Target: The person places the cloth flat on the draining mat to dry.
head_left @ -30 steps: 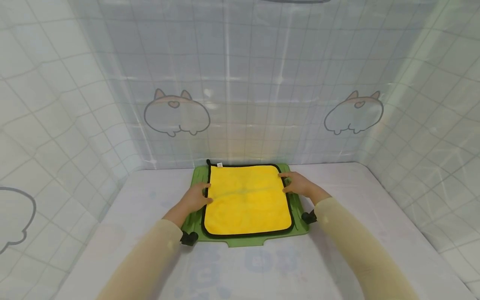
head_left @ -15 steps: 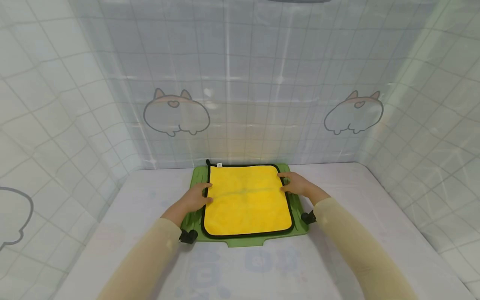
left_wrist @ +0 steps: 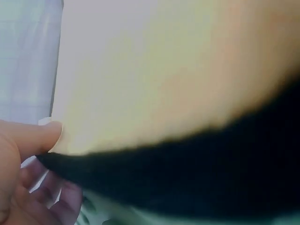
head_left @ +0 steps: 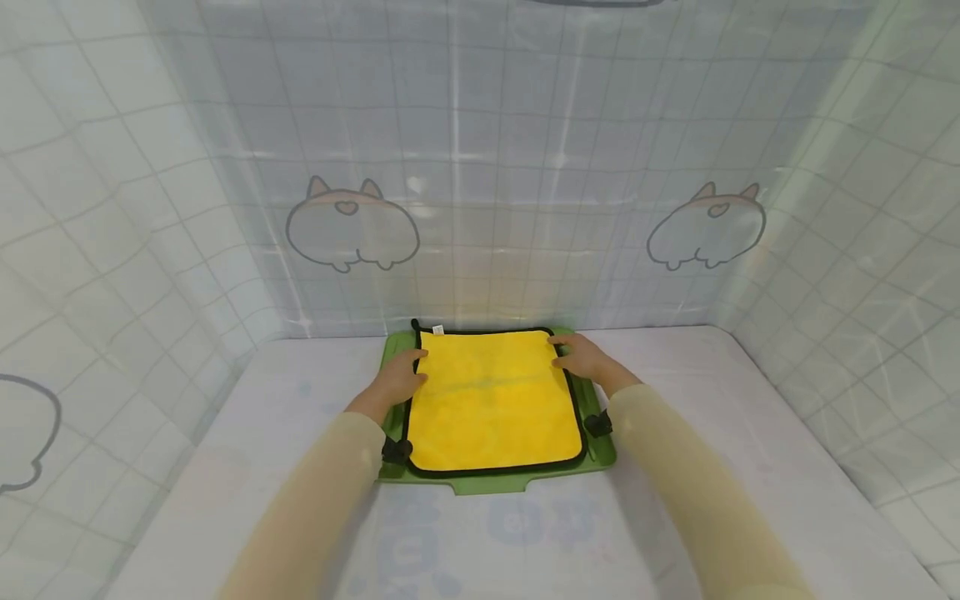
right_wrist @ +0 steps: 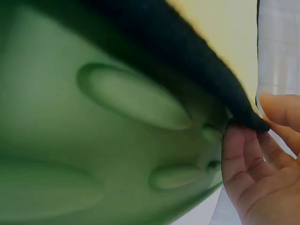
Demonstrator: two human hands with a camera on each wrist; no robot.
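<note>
A yellow cloth (head_left: 495,412) with a black border, a corner loop and a small white tag (head_left: 438,330) lies spread over a green plastic board (head_left: 491,486). At its left edge, my left hand (head_left: 396,381) pinches the black border; the left wrist view has the thumb (left_wrist: 40,136) above and the curled fingers (left_wrist: 63,204) below. On the opposite side my right hand (head_left: 590,359) grips the right border, thumb and fingers on either side of it in the right wrist view. Beneath that edge, oval shapes (right_wrist: 136,96) show in the board. Most of the board is covered.
Board and cloth rest on a white table covering (head_left: 300,467) with faint blue print, near its back edge. Grid-patterned curtains (head_left: 495,208) with animal drawings enclose the back and both sides. Black straps (head_left: 598,423) hang at both wrists.
Both hands have slid toward the back along the cloth's sides and slightly inward. The cloth and the board lie almost where they were.
</note>
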